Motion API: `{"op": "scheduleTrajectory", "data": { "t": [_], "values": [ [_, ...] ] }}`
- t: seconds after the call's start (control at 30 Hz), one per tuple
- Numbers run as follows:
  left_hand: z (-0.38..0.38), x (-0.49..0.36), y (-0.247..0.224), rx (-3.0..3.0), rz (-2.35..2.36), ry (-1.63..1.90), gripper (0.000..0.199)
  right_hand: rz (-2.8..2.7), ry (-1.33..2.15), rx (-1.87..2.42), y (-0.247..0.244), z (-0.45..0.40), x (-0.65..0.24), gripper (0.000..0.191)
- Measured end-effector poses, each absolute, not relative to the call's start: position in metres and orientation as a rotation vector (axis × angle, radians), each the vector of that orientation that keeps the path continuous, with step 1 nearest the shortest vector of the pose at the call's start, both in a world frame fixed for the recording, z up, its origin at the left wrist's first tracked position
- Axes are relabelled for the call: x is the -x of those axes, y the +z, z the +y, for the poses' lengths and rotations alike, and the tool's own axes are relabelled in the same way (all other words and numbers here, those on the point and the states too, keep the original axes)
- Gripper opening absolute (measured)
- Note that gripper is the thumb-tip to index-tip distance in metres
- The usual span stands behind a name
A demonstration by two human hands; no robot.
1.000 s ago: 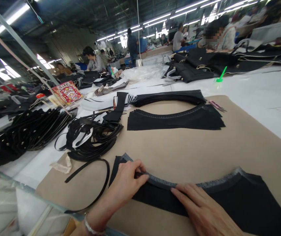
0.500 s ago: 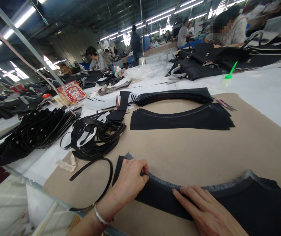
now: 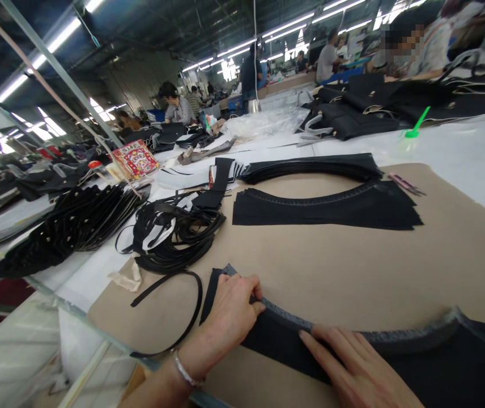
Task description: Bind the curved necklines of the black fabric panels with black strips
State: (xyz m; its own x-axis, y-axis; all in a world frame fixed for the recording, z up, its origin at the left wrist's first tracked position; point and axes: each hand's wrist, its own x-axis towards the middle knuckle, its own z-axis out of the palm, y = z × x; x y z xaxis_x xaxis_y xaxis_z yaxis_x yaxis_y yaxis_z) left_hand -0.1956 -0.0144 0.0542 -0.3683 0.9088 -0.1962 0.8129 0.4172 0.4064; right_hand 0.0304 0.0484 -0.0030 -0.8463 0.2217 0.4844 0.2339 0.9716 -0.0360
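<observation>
A black fabric piece (image 3: 283, 347) with a curved, greyish folded edge lies in front of me. My left hand (image 3: 234, 306) is closed at its left part, thumb and fingers pinching along the curved edge. My right hand (image 3: 353, 360) rests farther right on the same piece, fingers stretched out and lying flat beside that edge. Under my left hand other black layers show at the left end. A thin black strip (image 3: 200, 300) curves on the board just left of my left wrist.
Beyond my hands lie stacked black curved pieces (image 3: 319, 211) and pink-handled snips (image 3: 406, 184). A tangle of black strips (image 3: 178, 249) sits at left on the brown board (image 3: 438, 255). A green-topped bottle (image 3: 415, 130) and black bag parts (image 3: 365, 122) are farther back, near people.
The camera view has turned slightly left, so everything sits a little farther right. Both hands keep nearly the same places on the black fabric piece.
</observation>
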Motion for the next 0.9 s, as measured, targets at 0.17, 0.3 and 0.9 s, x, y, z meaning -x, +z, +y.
{"op": "scheduleTrajectory", "data": {
  "t": [0.17,0.3,0.9],
  "values": [
    [-0.020,0.195,0.056,-1.483,2.313,0.384,0.006,-2.603,-0.013,0.319,-0.002,0.038,-0.002,0.057],
    [-0.024,0.195,0.063,-1.533,2.298,0.416,0.008,-2.608,-0.036,0.356,-0.006,0.036,0.007,0.055],
    [-0.015,0.202,0.058,-1.584,2.308,0.343,0.009,-2.598,-0.075,0.334,-0.006,0.036,0.009,0.045]
  ]
}}
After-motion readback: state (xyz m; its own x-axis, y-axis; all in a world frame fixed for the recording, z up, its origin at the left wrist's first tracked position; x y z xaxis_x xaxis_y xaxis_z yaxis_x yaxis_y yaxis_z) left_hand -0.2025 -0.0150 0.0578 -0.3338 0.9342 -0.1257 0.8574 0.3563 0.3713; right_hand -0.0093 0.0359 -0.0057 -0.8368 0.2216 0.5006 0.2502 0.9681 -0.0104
